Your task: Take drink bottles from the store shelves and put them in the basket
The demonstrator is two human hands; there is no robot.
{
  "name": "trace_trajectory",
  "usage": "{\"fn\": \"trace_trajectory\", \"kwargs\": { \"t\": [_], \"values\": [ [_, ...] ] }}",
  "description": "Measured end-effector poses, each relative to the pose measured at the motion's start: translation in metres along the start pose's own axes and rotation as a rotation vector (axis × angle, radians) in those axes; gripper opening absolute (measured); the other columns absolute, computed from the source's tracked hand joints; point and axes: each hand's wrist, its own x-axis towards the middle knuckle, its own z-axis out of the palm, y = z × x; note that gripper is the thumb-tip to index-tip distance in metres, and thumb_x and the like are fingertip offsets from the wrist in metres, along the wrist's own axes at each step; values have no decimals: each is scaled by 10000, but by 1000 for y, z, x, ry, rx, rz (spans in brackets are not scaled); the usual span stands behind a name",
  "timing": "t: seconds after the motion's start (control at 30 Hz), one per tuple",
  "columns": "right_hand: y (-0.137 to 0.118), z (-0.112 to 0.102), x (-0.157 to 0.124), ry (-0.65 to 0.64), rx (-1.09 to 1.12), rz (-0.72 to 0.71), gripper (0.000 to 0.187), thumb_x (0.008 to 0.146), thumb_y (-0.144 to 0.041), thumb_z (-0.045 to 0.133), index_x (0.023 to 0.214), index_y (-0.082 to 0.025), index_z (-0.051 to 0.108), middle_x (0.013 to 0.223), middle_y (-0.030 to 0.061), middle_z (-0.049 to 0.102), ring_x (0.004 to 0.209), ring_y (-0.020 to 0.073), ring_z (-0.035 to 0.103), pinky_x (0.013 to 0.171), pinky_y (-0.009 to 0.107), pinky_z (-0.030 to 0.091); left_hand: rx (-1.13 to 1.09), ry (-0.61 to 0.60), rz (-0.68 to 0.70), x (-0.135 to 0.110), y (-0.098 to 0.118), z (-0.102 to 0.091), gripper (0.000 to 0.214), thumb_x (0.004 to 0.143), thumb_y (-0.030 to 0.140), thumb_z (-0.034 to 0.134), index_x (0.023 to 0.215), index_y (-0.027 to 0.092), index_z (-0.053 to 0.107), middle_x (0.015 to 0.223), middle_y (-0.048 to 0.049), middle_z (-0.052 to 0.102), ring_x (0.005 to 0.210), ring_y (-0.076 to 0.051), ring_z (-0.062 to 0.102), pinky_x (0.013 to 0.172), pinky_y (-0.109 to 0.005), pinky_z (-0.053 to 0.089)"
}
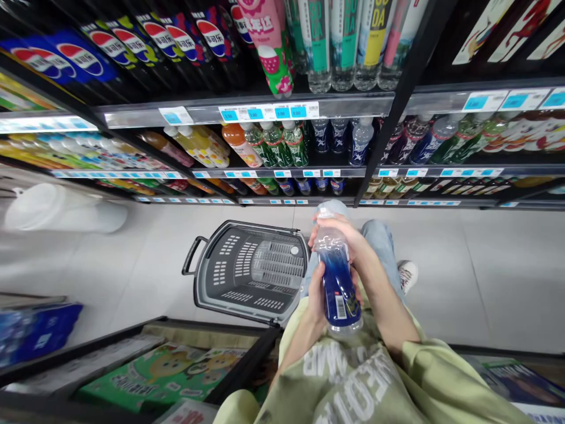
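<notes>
A clear drink bottle with a dark blue label [338,282] is held in front of my body, cap end pointing toward the shelves. My left hand [316,288] is wrapped round its labelled lower part, with fingertips showing on the far side. Around the upper part near the cap, my right hand [342,228] is closed. The cap itself is mostly hidden or blurred. To the left of my knees, a grey shopping basket [227,297] stands on the floor, its inside bare and its handle folded out to the left.
Drink shelves [247,112] with price tags run across the front, holding cola, soda water and juice bottles. A white bin-like container [66,209] stands at the left. Behind on the left is a low shelf with green cartons [145,374]. Tiled floor [441,259] lies between.
</notes>
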Motion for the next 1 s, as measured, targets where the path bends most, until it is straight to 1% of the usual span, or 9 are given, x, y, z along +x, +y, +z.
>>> {"fn": "trace_trajectory", "kwargs": {
  "t": [0.1, 0.17, 0.33, 0.43, 0.53, 0.67, 0.8, 0.9, 1.0],
  "values": [
    [0, 5, -4, 25, -23, 10, 462, 713, -503, 864, 1005, -228, 636, 707, 26, 740, 662, 240, 739, 572, 331, 599, -24, -3, 8, -8, 1, 4, 643, 799, 800, 658, 953, 176, 681, 748, -47, 648, 602, -203, 690, 542, -319, 601],
    [-1, 9, -9, 29, -51, 2, 472, 745, -535, 842, 1042, -231, 635, 735, 34, 750, 684, 247, 746, 585, 338, 598, -5, 1, 12, -13, 3, 5, 661, 800, 816, 642, 973, 179, 692, 780, -62, 672, 682, -242, 727, 593, -356, 627],
    [-5, 20, -25, 29, -174, -64, 426, 822, -484, 805, 1138, -249, 643, 919, 39, 785, 765, 237, 759, 651, 333, 602, 171, 85, 36, -18, 15, 2, 691, 782, 822, 672, 975, 161, 723, 935, -133, 748, 805, -302, 762, 621, -368, 615],
    [-6, 24, -29, 67, -189, -89, 427, 829, -479, 789, 1161, -252, 647, 909, 31, 765, 721, 241, 750, 628, 343, 596, 257, 146, 47, -20, 20, 1, 719, 788, 850, 642, 973, 160, 717, 955, -141, 760, 792, -299, 762, 622, -368, 607],
    [-5, 25, -27, 86, -179, -89, 407, 810, -465, 787, 1128, -251, 650, 879, 26, 750, 673, 231, 735, 611, 343, 591, 307, 159, 36, -20, 20, 2, 739, 810, 876, 585, 998, 174, 720, 967, -139, 768, 857, -329, 769, 687, -419, 628],
    [-3, 24, -24, 43, -102, -110, 445, 751, -453, 775, 1120, -248, 637, 881, 30, 740, 667, 233, 713, 578, 350, 581, 304, 136, 75, -20, 20, 1, 752, 767, 817, 696, 1169, 181, 702, 1026, -140, 773, 967, -373, 769, 781, -482, 651],
    [-1, 24, -23, -79, 42, -145, 509, 729, -517, 717, 1149, -249, 609, 871, 27, 718, 680, 240, 690, 579, 374, 582, 316, 113, 117, -20, 20, -5, 820, 709, 745, 804, 1294, 197, 630, 1017, -116, 763, 920, -343, 773, 794, -471, 650],
    [0, 20, -20, -108, 48, -113, 509, 743, -558, 704, 1139, -250, 618, 909, 38, 723, 743, 249, 709, 660, 408, 615, 369, 159, 153, -20, 19, -8, 842, 746, 725, 796, 1378, 217, 570, 1063, -103, 758, 896, -308, 768, 790, -442, 641],
    [0, 13, -17, -79, -31, -71, 466, 745, -540, 774, 1066, -221, 664, 965, 73, 748, 846, 272, 743, 753, 425, 639, 508, 242, 281, -18, 19, -6, 775, 818, 660, 773, 1433, 258, 529, 1264, -98, 721, 1063, -308, 738, 896, -434, 618]
  ]
}}
